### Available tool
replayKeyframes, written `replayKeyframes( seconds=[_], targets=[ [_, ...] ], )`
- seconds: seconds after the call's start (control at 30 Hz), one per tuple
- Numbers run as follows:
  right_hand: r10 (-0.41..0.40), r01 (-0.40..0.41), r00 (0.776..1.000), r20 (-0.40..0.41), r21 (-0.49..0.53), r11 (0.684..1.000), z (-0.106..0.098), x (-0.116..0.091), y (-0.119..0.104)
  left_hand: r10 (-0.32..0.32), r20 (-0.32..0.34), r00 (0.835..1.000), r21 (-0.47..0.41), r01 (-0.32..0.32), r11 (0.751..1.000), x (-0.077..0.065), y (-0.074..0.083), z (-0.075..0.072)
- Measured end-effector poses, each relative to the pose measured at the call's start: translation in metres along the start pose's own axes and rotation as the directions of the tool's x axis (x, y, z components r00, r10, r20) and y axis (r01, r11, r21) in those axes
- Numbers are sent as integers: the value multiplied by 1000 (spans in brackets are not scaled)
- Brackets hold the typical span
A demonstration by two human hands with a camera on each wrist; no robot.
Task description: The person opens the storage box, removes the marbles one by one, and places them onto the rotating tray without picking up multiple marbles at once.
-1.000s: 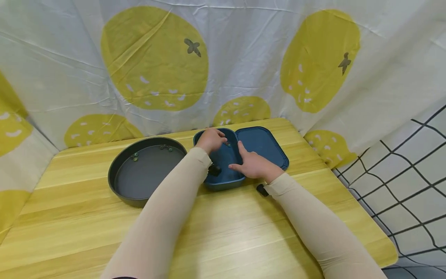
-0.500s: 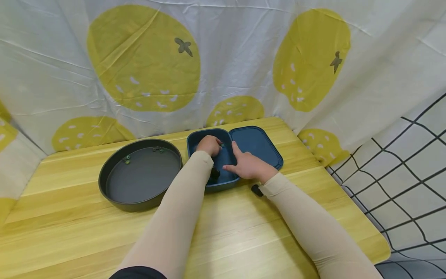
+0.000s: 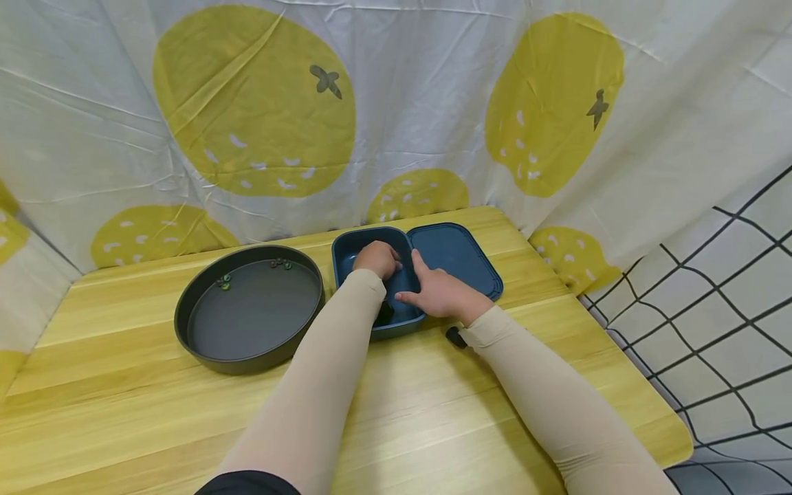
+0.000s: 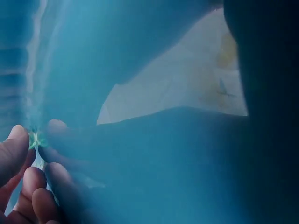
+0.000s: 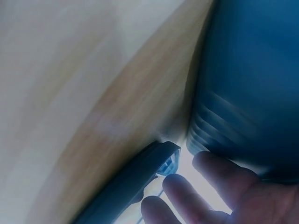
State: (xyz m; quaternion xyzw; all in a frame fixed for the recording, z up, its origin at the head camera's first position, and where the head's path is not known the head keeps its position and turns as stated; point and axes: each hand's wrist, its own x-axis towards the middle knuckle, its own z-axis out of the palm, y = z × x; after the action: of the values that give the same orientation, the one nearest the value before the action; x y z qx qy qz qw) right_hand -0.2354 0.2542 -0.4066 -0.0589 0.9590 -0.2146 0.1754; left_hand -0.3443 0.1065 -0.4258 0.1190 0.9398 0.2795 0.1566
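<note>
My left hand reaches down into a blue rectangular container. In the left wrist view, its thumb and fingers pinch a small green, shiny round piece by the container's glossy wall, which mirrors the fingertips. My right hand rests at the container's right side, its index finger straight along the rim and its thumb spread over the near corner. From the right wrist, its fingers show straight against the outer wall. Left of the container stands a round dark grey pan, with several small green round pieces inside.
A flat blue lid lies right of the container, partly behind my right hand. Everything stands on a wooden table. A white curtain with yellow fruit hangs at the back, and a black wire grid runs along the right.
The head view has shifted slightly. My left hand has lowered into the container and moved a little right; the green piece seen by its fingertips is now covered. My right hand stays put.
</note>
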Motion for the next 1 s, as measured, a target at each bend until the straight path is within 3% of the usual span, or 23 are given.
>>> replayKeyframes(
  seconds=[0.43, 0.57, 0.8, 1.0],
  targets=[
    [1, -1, 1000, -11, -2, 1000, 0, 1, 1, 7, -4, 1000, -13, -7, 1000, -2, 1, -5],
    [-5, 5, 1000, -8, -4, 1000, 0, 1, 2, 38, -26, 999, -6, -38, 999, -8, 5, -23],
    [1, -1, 1000, 6, 12, 1000, -1, 1, 1, 90, -25, 996, -38, -91, 995, -34, 12, -64],
    [33, -33, 999, 22, 34, 999, -2, 0, 0, 142, -76, 987, -81, -148, 986, -54, 4, -96]
  ],
)
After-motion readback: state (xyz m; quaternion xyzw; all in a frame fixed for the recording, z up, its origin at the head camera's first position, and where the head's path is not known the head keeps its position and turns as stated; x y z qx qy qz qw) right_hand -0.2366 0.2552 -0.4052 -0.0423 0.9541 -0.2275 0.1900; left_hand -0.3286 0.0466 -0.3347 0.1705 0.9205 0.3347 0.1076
